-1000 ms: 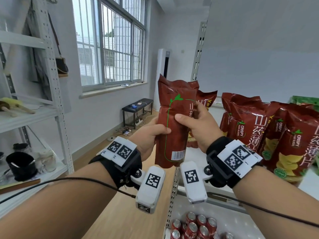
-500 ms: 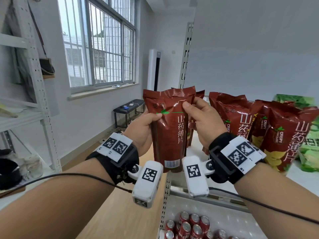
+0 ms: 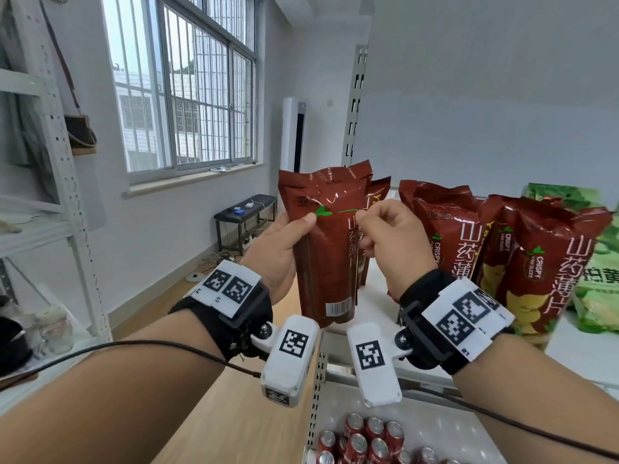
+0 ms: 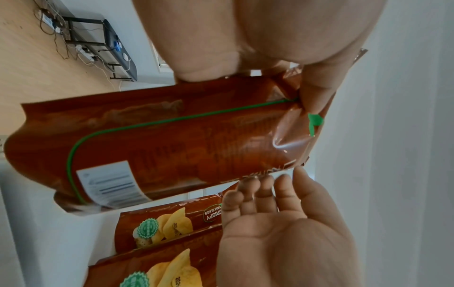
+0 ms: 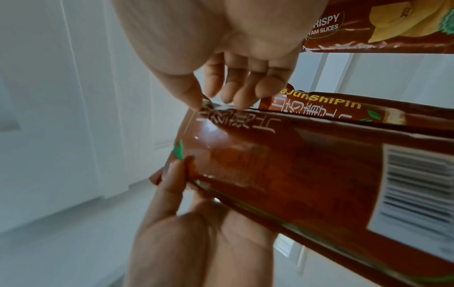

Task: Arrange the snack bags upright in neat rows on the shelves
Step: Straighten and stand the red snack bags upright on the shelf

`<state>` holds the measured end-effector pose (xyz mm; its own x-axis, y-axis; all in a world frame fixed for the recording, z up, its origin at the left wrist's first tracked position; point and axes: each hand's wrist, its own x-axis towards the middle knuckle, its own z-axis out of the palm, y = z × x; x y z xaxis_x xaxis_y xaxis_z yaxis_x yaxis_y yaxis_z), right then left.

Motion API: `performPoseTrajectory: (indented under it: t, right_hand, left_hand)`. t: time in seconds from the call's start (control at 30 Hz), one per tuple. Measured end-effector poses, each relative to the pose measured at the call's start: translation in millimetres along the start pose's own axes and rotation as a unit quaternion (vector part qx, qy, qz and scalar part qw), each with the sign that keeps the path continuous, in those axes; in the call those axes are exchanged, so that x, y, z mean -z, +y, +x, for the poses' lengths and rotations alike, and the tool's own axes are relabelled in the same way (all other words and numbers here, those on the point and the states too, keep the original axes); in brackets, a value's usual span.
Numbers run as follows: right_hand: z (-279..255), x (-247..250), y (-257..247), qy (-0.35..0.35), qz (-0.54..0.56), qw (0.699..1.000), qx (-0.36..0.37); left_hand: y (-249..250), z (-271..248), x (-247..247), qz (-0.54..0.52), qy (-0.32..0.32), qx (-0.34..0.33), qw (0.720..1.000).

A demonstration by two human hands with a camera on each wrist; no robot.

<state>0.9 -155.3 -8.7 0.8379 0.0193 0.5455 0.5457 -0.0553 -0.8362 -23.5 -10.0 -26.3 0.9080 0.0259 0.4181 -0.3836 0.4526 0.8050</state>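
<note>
I hold a brown-red snack bag [image 3: 330,262] upright at the left end of the white shelf [image 3: 375,296], barcode low on the side facing me. My left hand [image 3: 283,252] grips its left side, thumb on the front by the green leaf. My right hand [image 3: 385,242] pinches the bag's upper right edge with thumb and fingertips. The left wrist view shows the bag [image 4: 184,143] between my left hand [image 4: 270,35] and right hand [image 4: 282,223]. The right wrist view shows the same bag [image 5: 294,169], the right hand [image 5: 221,58] and the left hand [image 5: 181,223]. Its bottom is level with the shelf's front corner; contact is unclear.
More brown-red bags [image 3: 449,249] stand in a row to the right, one [image 3: 549,269] leaning. Green bags [image 3: 599,286] lie at the far right. Red cans [image 3: 361,440] fill the shelf below. A slotted upright [image 3: 355,105] rises behind the held bag. Another rack [image 3: 57,135] stands left.
The bag has come down and right, from beside the shelf to its left end. Both hands have slid up toward its top, and the right hand now pinches the edge.
</note>
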Motion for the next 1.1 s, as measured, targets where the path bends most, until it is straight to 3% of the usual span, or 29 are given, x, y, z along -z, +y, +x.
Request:
performPoseTrajectory:
  t: [0.13, 0.2, 0.3, 0.4, 0.53, 0.63, 0.87, 1.1]
  right_hand:
    - [-9.1, -1.1, -2.7, -0.093, -0.039, 0.994, 0.031]
    - [-8.4, -1.0, -1.0, -0.117, -0.061, 0.991, 0.010]
    - [-3.7, -2.6, 9.0, -0.070, -0.053, 0.996, -0.026]
    - [-1.1, -2.6, 16.5, -0.035, -0.004, 0.997, -0.066]
    - [0.2, 2.9, 22.8, -0.048, 0.033, 0.995, -0.084]
    - [0.3, 8.2, 21.2, -0.078, 0.055, 0.991, -0.093]
    - [-8.8, 26.1, 20.1, -0.055, -0.036, 0.992, -0.110]
    - [-23.3, 50.4, 3.7, 0.047, -0.114, 0.990, -0.071]
  left_hand:
    - [-0.7, -0.6, 5.5, 0.055, -0.053, 0.008, 0.997]
    - [1.4, -1.6, 7.2, 0.089, -0.063, 0.028, 0.994]
    - [0.2, 0.5, 6.8, 0.110, -0.028, 0.035, 0.993]
    - [-5.1, 5.5, 10.9, 0.207, 0.010, 0.059, 0.976]
    - [-17.4, 6.0, 16.1, 0.277, -0.068, 0.131, 0.949]
    - [-27.3, 10.3, 14.1, 0.297, -0.062, 0.130, 0.944]
    - [-39.8, 24.3, 11.9, 0.297, -0.024, 0.125, 0.946]
    - [-49.9, 34.0, 4.6, 0.289, -0.023, 0.135, 0.947]
